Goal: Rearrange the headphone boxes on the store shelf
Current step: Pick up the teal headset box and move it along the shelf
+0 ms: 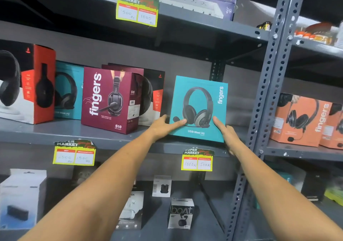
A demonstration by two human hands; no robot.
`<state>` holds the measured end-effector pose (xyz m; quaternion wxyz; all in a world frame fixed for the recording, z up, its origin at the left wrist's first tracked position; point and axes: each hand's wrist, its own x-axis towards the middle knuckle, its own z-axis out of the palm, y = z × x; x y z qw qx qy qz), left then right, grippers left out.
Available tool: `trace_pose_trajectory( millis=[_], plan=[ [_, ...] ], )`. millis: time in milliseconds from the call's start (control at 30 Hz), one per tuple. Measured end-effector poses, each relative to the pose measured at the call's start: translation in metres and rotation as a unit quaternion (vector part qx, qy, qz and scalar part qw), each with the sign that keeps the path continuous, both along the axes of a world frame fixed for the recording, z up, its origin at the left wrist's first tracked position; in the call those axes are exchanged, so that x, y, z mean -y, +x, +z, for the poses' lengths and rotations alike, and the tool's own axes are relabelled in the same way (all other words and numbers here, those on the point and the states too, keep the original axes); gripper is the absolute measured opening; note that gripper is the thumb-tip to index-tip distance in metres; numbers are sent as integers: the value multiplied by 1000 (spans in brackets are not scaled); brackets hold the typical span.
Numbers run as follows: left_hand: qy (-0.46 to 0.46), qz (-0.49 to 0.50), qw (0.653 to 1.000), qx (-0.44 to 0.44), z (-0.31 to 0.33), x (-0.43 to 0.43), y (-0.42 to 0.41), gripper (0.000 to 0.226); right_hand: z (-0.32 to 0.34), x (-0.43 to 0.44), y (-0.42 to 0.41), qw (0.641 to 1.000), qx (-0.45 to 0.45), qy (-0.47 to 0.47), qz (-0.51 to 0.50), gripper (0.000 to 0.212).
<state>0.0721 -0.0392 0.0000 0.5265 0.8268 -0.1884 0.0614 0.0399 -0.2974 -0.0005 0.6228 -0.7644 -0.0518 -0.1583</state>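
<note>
Teal headphone box (pixel 197 108), flat square cardboard, btwn both hands (pixel 194 129).

Open shelf (pixel 104 138) gap between maroon box (pixel 111 99) and teal box (pixel 198 108); steel upright (pixel 267 84) blocks right side.

Two bare forearms reach up from the bottom edge of the view, both uncovered from elbow to wrist, with no sleeve in sight. The left hand (pixel 163 126) and right hand (pixel 227 134) are bare too: no glove, ring, watch or band shows on either wrist or finger.
</note>
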Motion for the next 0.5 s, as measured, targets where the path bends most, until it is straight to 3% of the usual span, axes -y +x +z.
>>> trace_pose_trajectory(
  millis=[100,200,300,500],
  plan=[
    [-22,-42,999,-10,2,-12,-5,112,0,-2,-9,997,17,-65,27,84],
    [-15,-60,998,-20,3,-33,-12,103,4,-15,-19,992,11,-119,45,86],
    [3,-56,998,-4,4,-54,-28,94,7,-33,-31,988,43,-146,21,74],
    [-9,43,997,57,4,-141,-84,103,7,-126,-49,977,131,-168,9,53]
  ],
)
